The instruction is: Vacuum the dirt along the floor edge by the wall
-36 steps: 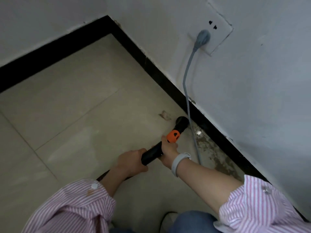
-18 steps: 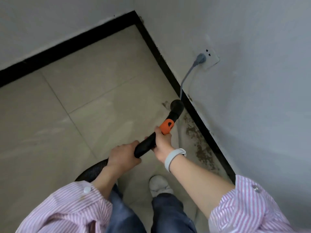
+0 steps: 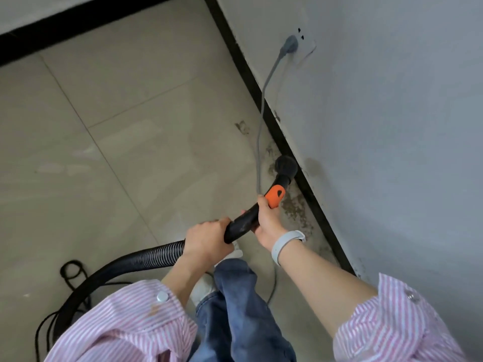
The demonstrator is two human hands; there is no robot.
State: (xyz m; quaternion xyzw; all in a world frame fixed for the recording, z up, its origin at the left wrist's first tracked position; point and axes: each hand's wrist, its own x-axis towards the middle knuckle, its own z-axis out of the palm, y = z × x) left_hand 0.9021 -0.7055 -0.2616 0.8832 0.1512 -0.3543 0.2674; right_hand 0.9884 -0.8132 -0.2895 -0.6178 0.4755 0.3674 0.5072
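A black vacuum wand (image 3: pixel 241 222) with an orange collar (image 3: pixel 274 195) ends in a round black nozzle (image 3: pixel 286 165) pressed against the black skirting (image 3: pixel 308 190) at the foot of the grey wall. Dark dirt (image 3: pixel 296 209) speckles the floor strip beside the skirting, below the nozzle. My right hand (image 3: pixel 266 218) grips the wand just behind the orange collar. My left hand (image 3: pixel 206 239) grips the wand's rear end where the ribbed black hose (image 3: pixel 136 259) joins.
A grey plug (image 3: pixel 290 45) sits in a wall socket; its grey cable (image 3: pixel 258 152) hangs down to the floor just left of the nozzle. A black cord (image 3: pixel 70 270) loops on the tiles at lower left. My jeans leg (image 3: pixel 235 296) and white shoe (image 3: pixel 201 288) stand below the hands.
The view has risen and pulled back. The nozzle has moved along the skirting toward me, from near the cable's foot to the dirtier strip. Both hands keep their grip.
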